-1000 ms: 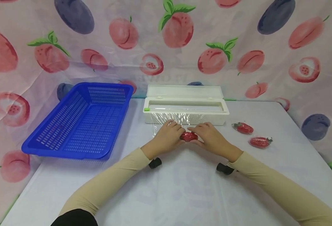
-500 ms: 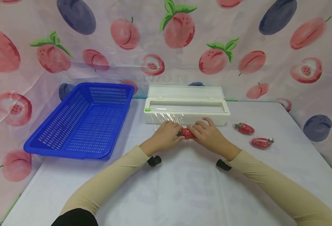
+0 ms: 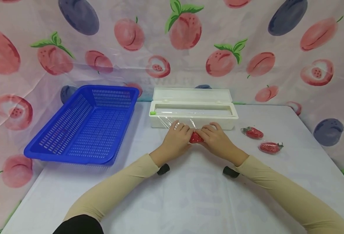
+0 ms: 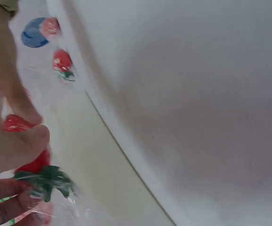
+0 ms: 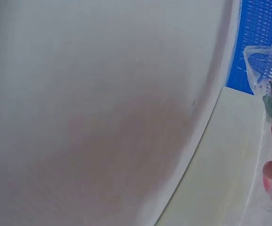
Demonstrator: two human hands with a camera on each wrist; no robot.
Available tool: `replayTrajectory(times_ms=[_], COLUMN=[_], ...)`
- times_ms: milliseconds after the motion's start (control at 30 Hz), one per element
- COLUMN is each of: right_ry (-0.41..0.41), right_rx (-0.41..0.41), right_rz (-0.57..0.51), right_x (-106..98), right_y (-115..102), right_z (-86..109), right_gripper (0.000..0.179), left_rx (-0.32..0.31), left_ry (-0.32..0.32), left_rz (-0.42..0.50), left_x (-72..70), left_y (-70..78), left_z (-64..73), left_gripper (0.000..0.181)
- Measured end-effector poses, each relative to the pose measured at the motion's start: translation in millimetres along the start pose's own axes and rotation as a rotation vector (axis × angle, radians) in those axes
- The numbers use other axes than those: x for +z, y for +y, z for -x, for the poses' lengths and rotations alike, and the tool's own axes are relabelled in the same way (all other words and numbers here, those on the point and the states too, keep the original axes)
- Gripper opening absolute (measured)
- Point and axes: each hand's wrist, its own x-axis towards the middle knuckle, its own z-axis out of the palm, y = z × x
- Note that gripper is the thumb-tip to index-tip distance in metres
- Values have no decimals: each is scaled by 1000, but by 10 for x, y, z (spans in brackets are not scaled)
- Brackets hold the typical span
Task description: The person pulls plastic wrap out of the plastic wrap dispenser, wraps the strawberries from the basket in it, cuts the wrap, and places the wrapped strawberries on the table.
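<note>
Both hands meet at a red strawberry (image 3: 196,137) with green leaves, wrapped in clear cling film, just in front of a white cling film dispenser (image 3: 222,123). My left hand (image 3: 176,140) grips its leafy end; the leaves (image 4: 46,181) show below the thumb in the left wrist view. My right hand (image 3: 221,145) pinches the other end, its fingers curled over the fruit. A sheet of cling film (image 3: 165,121) stretches from the dispenser's front edge down to the hands. In the right wrist view, loose film (image 5: 258,66) sticks out past the leaves.
Two film-wrapped strawberries, one behind (image 3: 252,132) and one nearer (image 3: 270,148), lie to the right on the white-covered table (image 3: 201,201). A blue perforated basket (image 3: 97,133) stands at the left. The dispenser's lid (image 3: 192,95) is raised, close to the fruit-patterned backdrop (image 3: 189,65).
The strawberry has turned between the fingers, and its leafy end is now hidden by the left hand in the head view. The stretched film has gathered narrower than a second ago.
</note>
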Motion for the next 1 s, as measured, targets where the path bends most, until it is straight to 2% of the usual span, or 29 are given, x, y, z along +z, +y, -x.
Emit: replayTrajectory(times_ms=[133,367,500,833,933,1000], right_ry=[13,3,-50,-232,-238,-185], right_rx=[6,38,91,282,295,256], right_rz=[-31,-79,-122,-282,-273,-227], right_x=[2,-12,-50,-171,-197,-215], right_y=[-10,-6,21,125,139,139], right_z=[3,5,3,34,42,39], right_gripper=[49,51,45,19,27,39], left_rx=[-48,-86,-108,-162,-154,-144], left_ry=[-32,-66,-96,-148,-178,-188], left_rz=[16,85,123,138,136,129], left_x=[25,70,90,101,96,96], left_y=[5,-8,-16,-23,-25,-29], left_z=[-30,-55,-57,-48,-54,-57], left_gripper=[47,42,41,43,45,45])
